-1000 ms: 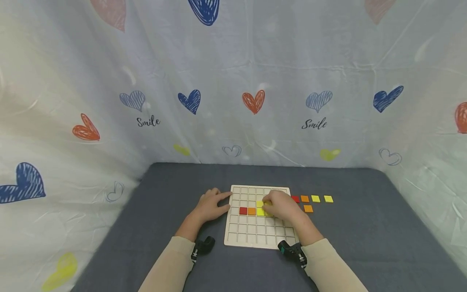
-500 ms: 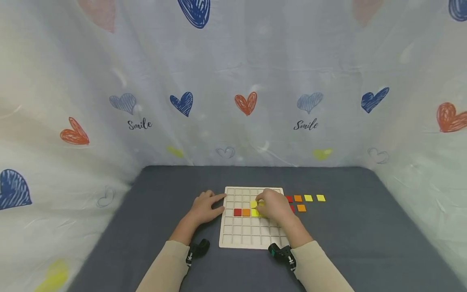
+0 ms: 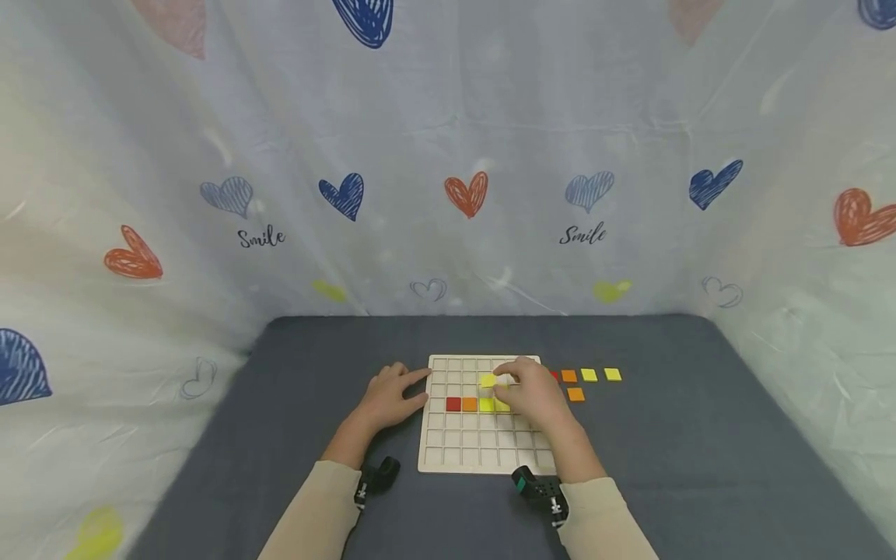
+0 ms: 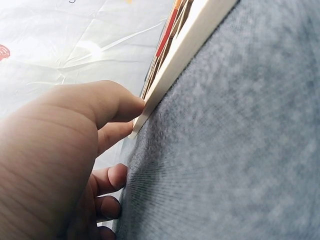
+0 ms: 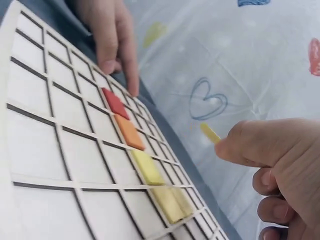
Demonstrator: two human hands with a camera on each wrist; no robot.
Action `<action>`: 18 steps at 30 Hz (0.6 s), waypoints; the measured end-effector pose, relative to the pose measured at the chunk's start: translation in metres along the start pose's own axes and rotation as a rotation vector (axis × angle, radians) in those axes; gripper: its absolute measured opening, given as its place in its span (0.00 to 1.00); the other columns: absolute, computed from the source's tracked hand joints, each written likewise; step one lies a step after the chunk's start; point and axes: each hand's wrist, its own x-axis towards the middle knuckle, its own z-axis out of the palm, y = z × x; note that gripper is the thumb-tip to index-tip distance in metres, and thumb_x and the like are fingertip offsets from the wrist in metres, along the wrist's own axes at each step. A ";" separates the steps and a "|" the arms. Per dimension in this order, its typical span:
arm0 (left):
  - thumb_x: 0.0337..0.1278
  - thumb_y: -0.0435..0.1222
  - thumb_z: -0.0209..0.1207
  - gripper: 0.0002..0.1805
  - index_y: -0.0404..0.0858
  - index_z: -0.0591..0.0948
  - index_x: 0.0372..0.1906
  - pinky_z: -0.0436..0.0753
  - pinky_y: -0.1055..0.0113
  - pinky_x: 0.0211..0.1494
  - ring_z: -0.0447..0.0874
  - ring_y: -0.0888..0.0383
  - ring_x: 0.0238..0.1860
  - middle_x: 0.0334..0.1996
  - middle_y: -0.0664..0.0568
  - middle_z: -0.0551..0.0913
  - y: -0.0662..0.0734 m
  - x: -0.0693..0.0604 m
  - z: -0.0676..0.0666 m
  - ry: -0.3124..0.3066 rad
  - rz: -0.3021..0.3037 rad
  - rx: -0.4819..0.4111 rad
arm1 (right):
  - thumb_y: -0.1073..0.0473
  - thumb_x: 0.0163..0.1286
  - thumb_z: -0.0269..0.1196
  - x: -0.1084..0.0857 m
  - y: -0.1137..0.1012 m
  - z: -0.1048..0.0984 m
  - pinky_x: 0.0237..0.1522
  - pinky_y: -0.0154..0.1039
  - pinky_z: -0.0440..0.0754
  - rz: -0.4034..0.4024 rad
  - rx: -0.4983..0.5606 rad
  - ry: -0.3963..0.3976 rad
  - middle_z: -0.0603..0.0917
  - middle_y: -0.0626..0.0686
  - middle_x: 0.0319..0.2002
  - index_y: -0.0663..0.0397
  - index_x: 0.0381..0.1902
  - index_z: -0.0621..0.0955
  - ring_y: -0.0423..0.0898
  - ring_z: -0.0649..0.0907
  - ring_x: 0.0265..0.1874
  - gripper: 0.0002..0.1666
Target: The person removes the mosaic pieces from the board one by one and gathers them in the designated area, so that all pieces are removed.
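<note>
Grid board [image 3: 453, 439] held a row: red tile [image 3: 453, 404], orange tile [image 3: 470, 404], yellow tiles [image 3: 486, 404]. Your right hand [image 3: 537, 395] pinched a yellow square [image 5: 210, 132] above, blocking 3-o'clock cells; your left hand [image 3: 390, 397], unclenched, touched the 9-o'clock edge. Loose pieces [image 3: 589, 375] lay toward 2 o'clock.

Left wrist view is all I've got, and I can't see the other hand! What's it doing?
Observer: The right hand is pinching a yellow tile, held up off the board.
Operator: Cool! I can see red and orange on the board. What colour comes right after the orange?
Observer: Next to the orange tile, in the same row, sits a yellow square.
Operator: Are there any more that aren't on the board?
Observer: Yes, loose tiles in red, orange and yellow lie on the table, to the right of the board.
</note>
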 end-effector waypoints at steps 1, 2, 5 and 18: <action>0.69 0.50 0.61 0.29 0.51 0.77 0.72 0.60 0.54 0.43 0.59 0.54 0.36 0.35 0.54 0.65 0.000 0.000 0.000 0.002 0.005 -0.002 | 0.55 0.66 0.72 0.000 0.001 -0.003 0.41 0.50 0.76 -0.002 0.011 0.004 0.81 0.53 0.44 0.47 0.51 0.89 0.52 0.79 0.43 0.16; 0.69 0.50 0.61 0.28 0.51 0.77 0.72 0.60 0.54 0.43 0.59 0.54 0.36 0.35 0.54 0.65 0.001 0.001 -0.001 0.001 0.008 -0.003 | 0.55 0.67 0.72 -0.001 0.002 -0.007 0.39 0.49 0.74 -0.003 0.020 0.012 0.79 0.53 0.42 0.47 0.52 0.88 0.51 0.78 0.41 0.16; 0.69 0.50 0.61 0.28 0.50 0.78 0.71 0.61 0.55 0.43 0.59 0.55 0.36 0.35 0.54 0.65 0.002 0.001 -0.001 0.003 0.012 -0.001 | 0.56 0.68 0.71 -0.002 0.004 -0.019 0.35 0.48 0.66 -0.012 0.043 0.027 0.69 0.52 0.33 0.49 0.54 0.87 0.50 0.70 0.34 0.16; 0.69 0.49 0.61 0.28 0.50 0.78 0.71 0.62 0.56 0.43 0.60 0.55 0.36 0.35 0.54 0.67 0.004 0.001 -0.003 0.004 -0.001 0.005 | 0.60 0.72 0.67 -0.009 0.024 -0.066 0.37 0.50 0.64 -0.008 0.088 0.140 0.65 0.54 0.34 0.55 0.56 0.85 0.50 0.66 0.35 0.16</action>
